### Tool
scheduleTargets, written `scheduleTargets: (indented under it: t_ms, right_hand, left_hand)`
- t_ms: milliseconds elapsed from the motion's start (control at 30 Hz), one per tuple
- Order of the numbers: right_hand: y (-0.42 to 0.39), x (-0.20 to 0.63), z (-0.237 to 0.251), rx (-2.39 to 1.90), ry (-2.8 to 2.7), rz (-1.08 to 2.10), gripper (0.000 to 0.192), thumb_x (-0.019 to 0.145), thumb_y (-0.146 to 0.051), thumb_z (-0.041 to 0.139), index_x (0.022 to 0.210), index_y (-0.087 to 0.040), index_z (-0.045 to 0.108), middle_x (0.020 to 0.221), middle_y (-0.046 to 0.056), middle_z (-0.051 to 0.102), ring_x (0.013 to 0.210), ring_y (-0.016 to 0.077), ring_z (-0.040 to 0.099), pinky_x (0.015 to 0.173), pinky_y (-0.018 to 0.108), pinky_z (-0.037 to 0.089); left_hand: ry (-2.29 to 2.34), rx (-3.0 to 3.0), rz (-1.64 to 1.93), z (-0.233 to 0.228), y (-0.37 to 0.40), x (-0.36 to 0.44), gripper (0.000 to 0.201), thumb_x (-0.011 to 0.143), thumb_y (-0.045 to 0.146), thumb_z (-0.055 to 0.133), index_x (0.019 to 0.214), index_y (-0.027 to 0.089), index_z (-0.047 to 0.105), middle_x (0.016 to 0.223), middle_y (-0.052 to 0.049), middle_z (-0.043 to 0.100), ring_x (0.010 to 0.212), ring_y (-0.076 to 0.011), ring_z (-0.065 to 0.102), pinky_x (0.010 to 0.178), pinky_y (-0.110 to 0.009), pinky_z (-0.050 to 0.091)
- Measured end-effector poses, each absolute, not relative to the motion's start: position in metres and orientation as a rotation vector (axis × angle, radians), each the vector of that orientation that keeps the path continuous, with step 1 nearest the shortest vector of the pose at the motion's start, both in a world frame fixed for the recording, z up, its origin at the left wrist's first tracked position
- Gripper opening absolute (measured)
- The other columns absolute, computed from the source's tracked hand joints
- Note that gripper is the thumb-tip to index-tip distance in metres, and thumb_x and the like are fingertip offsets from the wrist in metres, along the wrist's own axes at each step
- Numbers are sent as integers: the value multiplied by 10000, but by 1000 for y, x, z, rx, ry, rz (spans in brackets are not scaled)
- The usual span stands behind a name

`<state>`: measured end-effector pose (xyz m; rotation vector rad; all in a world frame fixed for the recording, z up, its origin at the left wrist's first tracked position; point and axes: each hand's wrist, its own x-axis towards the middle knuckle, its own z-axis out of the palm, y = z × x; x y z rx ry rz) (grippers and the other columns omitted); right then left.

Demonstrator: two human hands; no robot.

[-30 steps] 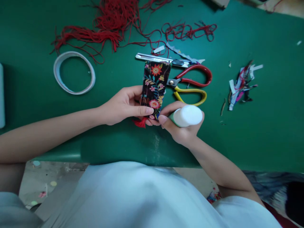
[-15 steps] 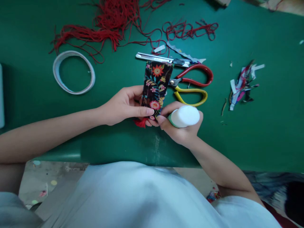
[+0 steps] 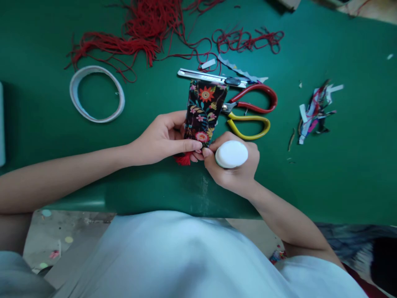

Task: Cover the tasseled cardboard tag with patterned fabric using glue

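My left hand pinches the lower end of a black floral fabric strip that stands up from the green table. A small red tassel hangs just under my thumb. My right hand grips a white glue bottle, its bottom turned toward the camera and its tip hidden against the strip's lower right corner. The fingers of both hands touch at the strip's bottom edge.
Behind the strip lie a metal utility knife, red-handled scissors and yellow-handled scissors. A roll of white tape lies at left, red cords at the back, and fabric scraps at right.
My right hand has tipped the glue bottle upright and moved it slightly left, closer to the strip's lower corner. My left hand and the strip have stayed nearly still.
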<state>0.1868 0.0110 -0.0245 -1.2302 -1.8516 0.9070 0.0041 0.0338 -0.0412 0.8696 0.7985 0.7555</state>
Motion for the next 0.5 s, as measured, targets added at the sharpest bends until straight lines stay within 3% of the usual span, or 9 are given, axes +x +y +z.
scheduleTargets:
  t_ms: [233,500]
  right_hand:
    - [8,186,-26,-1278,-1715,983,200,770,-209,694,652,-246,537,546,-41,579,432,102,492,390,248,393]
    - [8,189,-30,-1218,-1597,1117,104,772,-202,706,743,-243,615,667,-26,682,467,110,582,428,249,477]
  left_hand:
    - [826,884,751,-46,35,2,332,679,349,839,888,163,661,879,3,727,812,-173,727,732,-269,641]
    - [803,785,697,-46,37,0,369,676,365,842,914,171,637,864,12,711,763,-170,730,676,-265,644]
